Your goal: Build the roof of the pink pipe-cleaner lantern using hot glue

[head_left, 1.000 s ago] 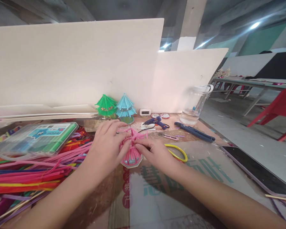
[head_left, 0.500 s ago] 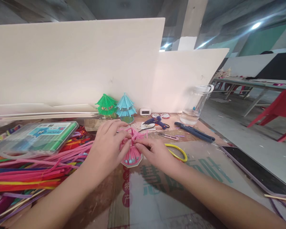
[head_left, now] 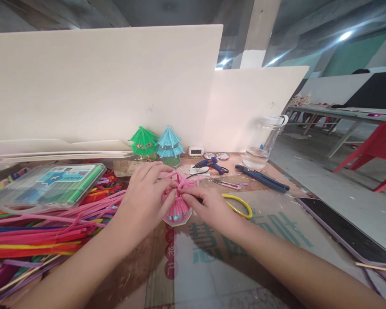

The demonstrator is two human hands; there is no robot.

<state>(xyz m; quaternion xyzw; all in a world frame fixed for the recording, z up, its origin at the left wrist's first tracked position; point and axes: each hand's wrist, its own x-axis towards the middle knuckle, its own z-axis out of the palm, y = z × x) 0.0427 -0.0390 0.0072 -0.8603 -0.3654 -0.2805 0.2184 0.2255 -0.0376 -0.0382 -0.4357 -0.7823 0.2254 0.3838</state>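
A small pink straw model (head_left: 178,208) with a flared skirt and loose pink ends at its top stands on the cardboard sheet (head_left: 212,257) in the middle. My left hand (head_left: 144,197) wraps its left side, fingers curled and pinching the top. My right hand (head_left: 210,208) pinches the top strands from the right. Both hands are closed on the model.
A heap of coloured straws (head_left: 41,231) and a clear plastic box (head_left: 45,184) lie at left. Green (head_left: 143,143) and blue (head_left: 170,146) straw trees stand at the back board. A glue gun (head_left: 210,165), pliers (head_left: 262,178), yellow loop (head_left: 239,206), jar (head_left: 263,141) and phone (head_left: 344,231) lie right.
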